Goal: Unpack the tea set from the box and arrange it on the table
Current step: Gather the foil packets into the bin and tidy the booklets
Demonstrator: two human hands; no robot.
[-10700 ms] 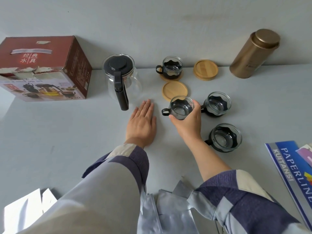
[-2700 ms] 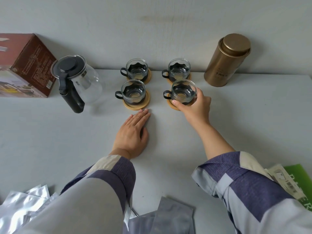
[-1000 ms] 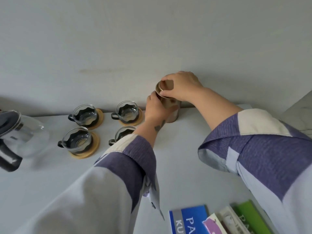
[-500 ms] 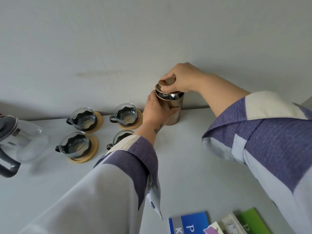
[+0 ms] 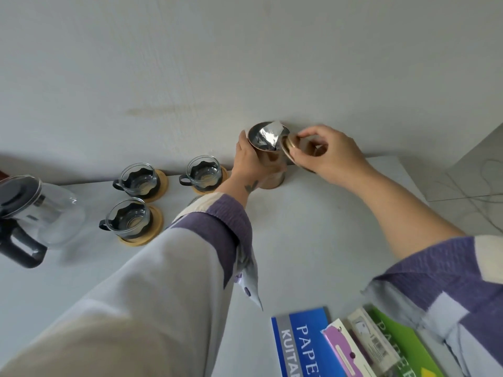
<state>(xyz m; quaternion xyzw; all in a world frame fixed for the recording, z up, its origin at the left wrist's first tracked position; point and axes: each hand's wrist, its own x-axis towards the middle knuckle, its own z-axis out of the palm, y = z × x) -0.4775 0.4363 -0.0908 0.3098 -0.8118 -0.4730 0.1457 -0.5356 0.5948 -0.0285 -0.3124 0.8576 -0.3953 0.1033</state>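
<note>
Purple-and-cream patched sleeves (image 5: 217, 240) — small wrist tattoo (image 5: 251, 185).

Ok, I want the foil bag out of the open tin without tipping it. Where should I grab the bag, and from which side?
Pinch the foil bag by its upturned corner at the far rim of the tin, coming straight down from above. That corner sticks up past the rim; the rest sits inside the opening. The left hand already steadies the tin's side, and the right hand holds the lid off to the right.
</note>
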